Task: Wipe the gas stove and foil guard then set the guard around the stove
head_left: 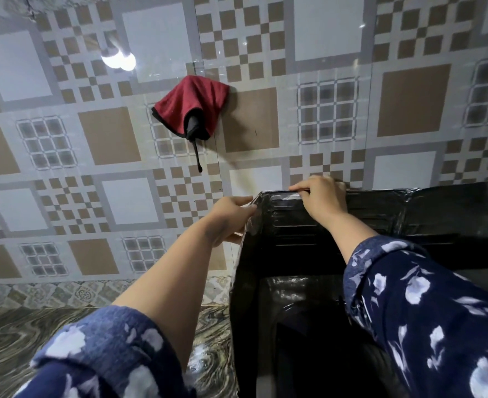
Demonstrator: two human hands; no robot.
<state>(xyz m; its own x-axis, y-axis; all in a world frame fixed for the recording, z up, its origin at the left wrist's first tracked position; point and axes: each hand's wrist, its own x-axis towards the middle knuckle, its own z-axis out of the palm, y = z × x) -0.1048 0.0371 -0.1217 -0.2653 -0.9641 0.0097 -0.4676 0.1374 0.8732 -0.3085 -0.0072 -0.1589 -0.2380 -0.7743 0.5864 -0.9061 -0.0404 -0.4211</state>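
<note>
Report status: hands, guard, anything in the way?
Left hand grips foil guard at its left corner; right hand grips back top edge. Guard upright against tiled wall. Red cloth hangs clear.

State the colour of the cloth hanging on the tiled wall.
Dark red with black trim, per the head view: cloth on the wall.

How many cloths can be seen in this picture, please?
1. A red cloth hangs on the tiled wall, above and to the left of both hands. Others may be hidden behind the foil guard.

Head view (close) faces the tiled wall [122, 139].
</note>
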